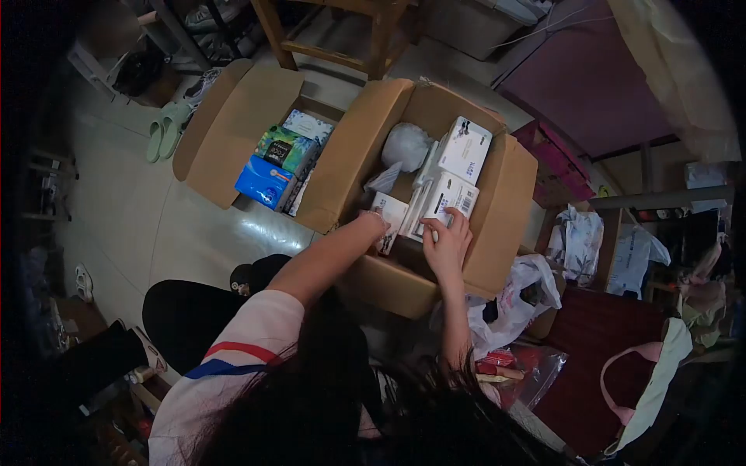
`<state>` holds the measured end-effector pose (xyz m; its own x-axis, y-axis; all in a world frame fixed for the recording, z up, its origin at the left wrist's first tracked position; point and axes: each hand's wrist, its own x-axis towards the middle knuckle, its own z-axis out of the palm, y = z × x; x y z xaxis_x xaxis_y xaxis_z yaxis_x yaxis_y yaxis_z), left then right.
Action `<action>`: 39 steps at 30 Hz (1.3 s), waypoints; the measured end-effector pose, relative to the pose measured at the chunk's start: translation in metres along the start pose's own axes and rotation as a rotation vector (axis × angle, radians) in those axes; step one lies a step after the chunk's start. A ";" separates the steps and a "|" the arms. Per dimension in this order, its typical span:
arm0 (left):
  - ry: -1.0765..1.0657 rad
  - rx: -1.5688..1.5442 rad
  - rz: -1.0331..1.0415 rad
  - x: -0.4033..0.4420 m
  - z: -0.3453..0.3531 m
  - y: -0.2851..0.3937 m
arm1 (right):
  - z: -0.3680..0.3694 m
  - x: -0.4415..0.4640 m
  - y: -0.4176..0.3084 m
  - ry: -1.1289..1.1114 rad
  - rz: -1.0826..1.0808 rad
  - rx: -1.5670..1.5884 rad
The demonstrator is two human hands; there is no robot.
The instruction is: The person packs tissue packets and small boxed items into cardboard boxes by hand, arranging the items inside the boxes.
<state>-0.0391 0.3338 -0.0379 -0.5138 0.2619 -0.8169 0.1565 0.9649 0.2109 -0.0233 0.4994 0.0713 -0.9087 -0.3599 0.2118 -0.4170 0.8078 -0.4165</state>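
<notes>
An open cardboard box (510, 210) holds several white printed packs. My left hand (374, 224) reaches inside at the near left and touches a small white pack (390, 208); its fingers are mostly hidden. My right hand (448, 241) rests on a white pack (456, 196) at the right side, fingers bent over its near edge. Behind that one lies another white pack (466, 149). Thin white packs stand on edge between the hands. A round bundle in clear plastic (406, 147) sits at the box's far left.
A second open carton (260, 105) at the left holds blue (264, 182) and green (281, 149) tissue packs. A wooden stool (334, 58) stands behind. White plastic bags (517, 303) lie at the right, near a pink box (550, 163). Green slippers (163, 133) lie on the floor.
</notes>
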 end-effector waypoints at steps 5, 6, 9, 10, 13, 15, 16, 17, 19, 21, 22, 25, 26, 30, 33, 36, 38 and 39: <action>-0.015 0.619 0.106 0.055 0.009 -0.014 | -0.003 0.000 0.000 0.004 -0.003 0.024; 0.176 0.323 0.108 0.087 0.034 -0.033 | -0.003 0.000 0.000 -0.008 -0.003 0.031; 0.334 0.390 0.032 0.109 0.043 -0.031 | -0.005 0.003 -0.002 -0.027 0.013 0.041; 0.295 0.753 -0.058 0.103 0.041 -0.025 | -0.004 0.004 -0.002 -0.016 0.010 0.032; 0.202 1.024 -0.044 0.065 0.013 -0.002 | -0.004 0.003 -0.003 -0.016 0.010 0.029; 0.165 0.937 0.061 0.059 0.001 0.006 | -0.005 0.004 -0.003 -0.019 0.015 0.028; 0.238 0.957 0.026 0.065 0.002 0.006 | -0.005 0.004 -0.003 -0.022 0.018 0.036; 0.311 0.976 -0.009 0.071 0.003 0.005 | -0.005 0.003 -0.003 -0.026 0.021 0.044; 0.233 0.947 0.062 0.032 -0.021 0.010 | -0.005 0.004 -0.003 -0.024 0.024 0.041; 0.150 0.913 0.132 0.023 -0.026 0.013 | -0.003 0.003 -0.003 -0.027 0.028 0.040; 0.181 0.884 0.115 0.029 -0.021 0.014 | -0.002 0.003 -0.003 -0.018 0.028 0.030; 0.263 0.871 0.123 0.043 -0.009 0.011 | -0.003 0.003 -0.006 -0.010 0.014 0.019; 0.272 0.851 0.134 0.049 -0.006 0.010 | -0.004 0.003 -0.006 -0.011 0.008 0.020; 0.247 0.638 0.157 0.044 -0.013 0.005 | -0.003 0.001 -0.006 -0.011 -0.006 0.017; 0.216 0.407 0.213 0.010 -0.033 0.005 | -0.002 0.002 -0.006 -0.007 -0.011 0.010; 0.488 0.505 0.179 0.007 -0.056 0.003 | -0.002 0.000 -0.004 -0.014 -0.021 0.005; 0.962 0.179 0.038 -0.002 -0.076 -0.010 | 0.002 -0.001 -0.002 0.009 -0.014 0.009; 0.961 0.182 0.034 -0.002 -0.082 -0.017 | 0.003 -0.001 -0.002 0.010 -0.016 0.014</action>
<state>-0.1099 0.3182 0.0036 -0.9623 0.2717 -0.0094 0.2703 0.9599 0.0741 -0.0217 0.4972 0.0695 -0.9017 -0.3676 0.2277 -0.4316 0.7954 -0.4255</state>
